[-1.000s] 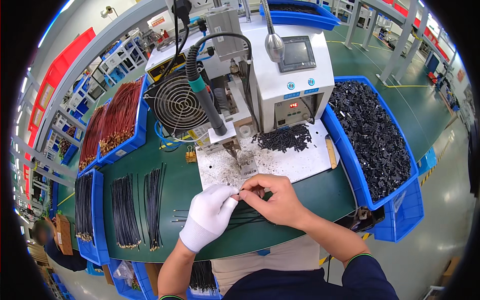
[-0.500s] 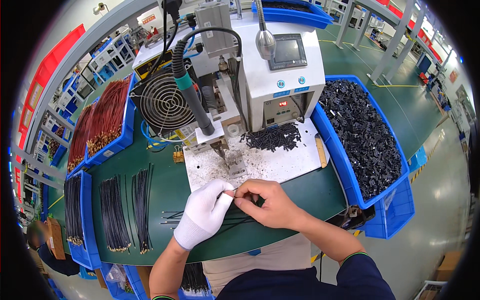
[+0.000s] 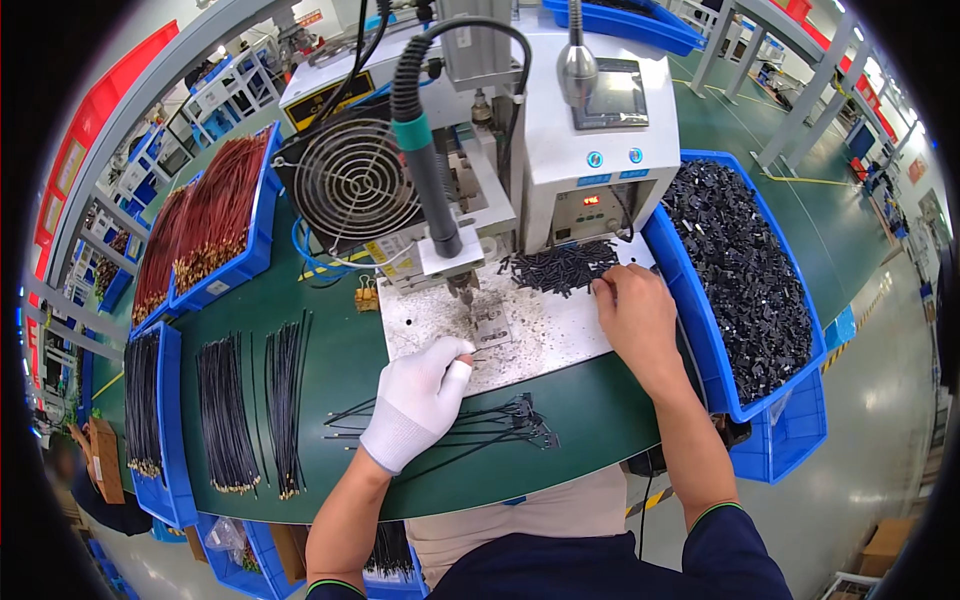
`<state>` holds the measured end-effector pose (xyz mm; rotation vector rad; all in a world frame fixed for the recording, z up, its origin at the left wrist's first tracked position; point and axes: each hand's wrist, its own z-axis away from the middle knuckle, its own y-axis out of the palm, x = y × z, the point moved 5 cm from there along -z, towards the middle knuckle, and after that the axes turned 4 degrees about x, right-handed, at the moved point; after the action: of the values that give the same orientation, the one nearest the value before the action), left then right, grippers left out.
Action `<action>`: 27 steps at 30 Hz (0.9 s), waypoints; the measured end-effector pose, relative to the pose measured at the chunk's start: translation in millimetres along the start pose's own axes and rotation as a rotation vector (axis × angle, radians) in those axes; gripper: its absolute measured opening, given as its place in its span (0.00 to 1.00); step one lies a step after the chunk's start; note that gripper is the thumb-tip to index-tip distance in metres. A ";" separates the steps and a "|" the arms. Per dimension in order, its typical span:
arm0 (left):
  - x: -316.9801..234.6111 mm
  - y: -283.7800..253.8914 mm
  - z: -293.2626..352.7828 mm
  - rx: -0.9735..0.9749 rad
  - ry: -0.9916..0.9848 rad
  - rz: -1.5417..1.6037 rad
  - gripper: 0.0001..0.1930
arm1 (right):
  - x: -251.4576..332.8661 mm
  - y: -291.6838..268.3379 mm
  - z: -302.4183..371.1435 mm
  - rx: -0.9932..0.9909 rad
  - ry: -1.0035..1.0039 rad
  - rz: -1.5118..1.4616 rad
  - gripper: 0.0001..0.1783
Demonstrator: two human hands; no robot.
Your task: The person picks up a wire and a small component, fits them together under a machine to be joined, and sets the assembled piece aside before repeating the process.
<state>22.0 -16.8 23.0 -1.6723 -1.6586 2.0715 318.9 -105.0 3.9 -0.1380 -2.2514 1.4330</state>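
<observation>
My left hand (image 3: 418, 402), in a white glove with the thumb tip bare, is pinched closed at the near edge of a white metal plate (image 3: 540, 352). A thin dark end, apparently a black cable, shows at its fingertips; the rest is hidden by the hand. Several black cables (image 3: 480, 436) with small black end pieces lie on the green table under and beside that wrist. My bare right hand (image 3: 640, 322) is at the right front edge of a pile of short black tubes (image 3: 560, 268), its fingers curled together. Whatever sits between those fingertips is hidden.
A bench machine with a fan (image 3: 360, 178) and a screen (image 3: 610, 95) stands beyond the plate. Its metal tip (image 3: 464, 290) hangs beyond my left hand. Blue bins hold black parts (image 3: 740, 270) and red cables (image 3: 215, 220). Bundled black cables (image 3: 228, 415) lie left.
My right hand has left my left hand and moved right and away to the tube pile. The left hand stays pinched near the plate. The black cables' end pieces have come into sight.
</observation>
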 end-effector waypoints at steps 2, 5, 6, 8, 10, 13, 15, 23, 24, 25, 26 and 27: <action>0.0 0.2 0.8 -0.003 0.009 -0.001 0.05 | -6.3 3.5 1.7 -0.030 -0.010 -0.005 0.08; 1.8 0.6 3.3 0.008 -0.006 0.019 0.05 | 1.2 -4.7 3.2 -0.169 -0.058 -0.008 0.06; 0.0 -0.9 4.0 0.016 -0.002 0.024 0.05 | 7.1 -8.7 6.7 -0.166 -0.062 -0.008 0.06; -2.4 -2.8 6.2 0.021 -0.001 0.034 0.06 | 32.9 -14.3 20.4 0.033 -0.070 -0.616 0.07; -4.6 -0.7 7.6 0.033 0.038 0.074 0.06 | 61.0 -10.0 40.4 0.213 -0.041 -0.871 0.08; -11.3 -0.8 8.8 0.031 0.070 0.112 0.06 | 90.6 -5.3 55.9 0.227 -0.117 -0.938 0.07; -12.1 -0.6 9.2 0.029 0.075 0.121 0.06 | 99.6 -5.6 58.0 0.185 -0.186 -0.939 0.07; -12.0 -3.0 8.2 -0.008 0.094 0.116 0.05 | 110.9 -2.5 57.9 0.178 -0.234 -0.930 0.07; -11.3 -2.7 8.4 -0.011 0.096 0.109 0.05 | 111.5 -1.6 58.2 0.179 -0.235 -0.930 0.07; -11.2 -2.7 8.3 -0.014 0.100 0.102 0.05 | 111.5 -0.4 58.5 0.176 -0.232 -0.932 0.07; -11.3 -2.9 8.1 -0.015 0.100 0.101 0.05 | 111.4 0.2 58.5 0.173 -0.229 -0.934 0.06; -11.4 -3.1 7.8 -0.014 0.099 0.110 0.05 | 111.7 -1.2 58.2 0.172 -0.230 -0.934 0.06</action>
<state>19.7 -27.4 32.2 -1.8779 -1.5902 1.9892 194.8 -117.6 21.3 1.0346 -1.8848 1.1111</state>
